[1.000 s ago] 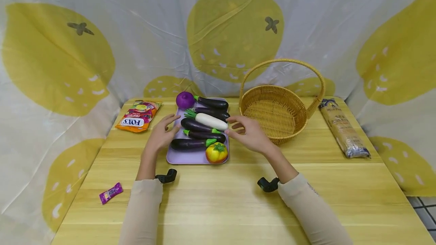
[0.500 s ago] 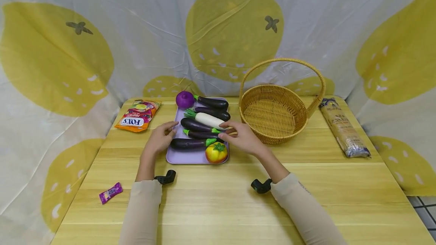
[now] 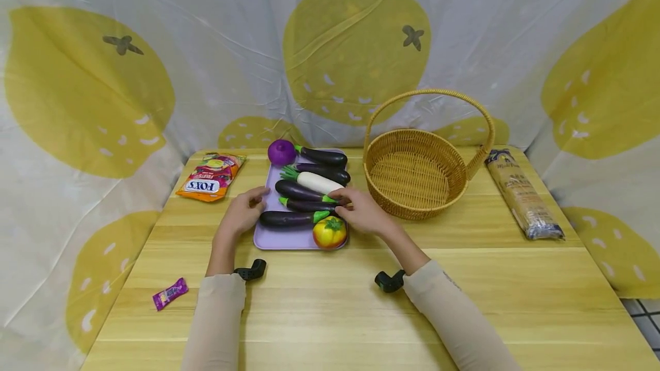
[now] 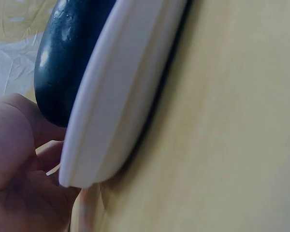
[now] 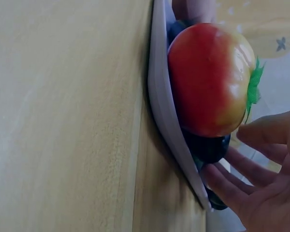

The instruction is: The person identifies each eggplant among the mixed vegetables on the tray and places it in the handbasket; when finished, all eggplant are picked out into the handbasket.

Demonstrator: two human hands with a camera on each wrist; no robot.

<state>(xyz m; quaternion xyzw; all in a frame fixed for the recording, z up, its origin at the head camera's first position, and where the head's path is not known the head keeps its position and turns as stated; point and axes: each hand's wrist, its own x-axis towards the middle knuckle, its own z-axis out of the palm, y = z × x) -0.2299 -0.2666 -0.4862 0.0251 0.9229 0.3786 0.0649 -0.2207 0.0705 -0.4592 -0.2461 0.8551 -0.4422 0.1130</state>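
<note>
On the wooden table a lilac tray point(image 3: 268, 241) holds several dark eggplants point(image 3: 286, 218), a white radish point(image 3: 317, 181), a purple onion point(image 3: 281, 152) and a red-and-yellow tomato-like fruit point(image 3: 330, 235). At the tray's left rim is my left hand point(image 3: 243, 213), fingers loosely bent; in the left wrist view they reach behind the rim beside an eggplant end point(image 4: 63, 72). My right hand point(image 3: 363, 210) is over the tray's right side, at the ends of the middle eggplants. In the right wrist view its spread fingers point(image 5: 227, 186) reach an eggplant end, the thumb near the fruit.
A wicker basket point(image 3: 371, 188) with a tall handle stands right of the tray. Further right lies a long clear packet point(image 3: 523, 196), perhaps pasta. An orange-and-red candy bag point(image 3: 212, 177) lies left, and a small purple wrapped sweet point(image 3: 171, 294) lies nearer the front.
My right hand has moved left and nearer, from the radish tip to the middle eggplants' ends. My left hand has stayed by the tray's left rim, shifting only slightly.
</note>
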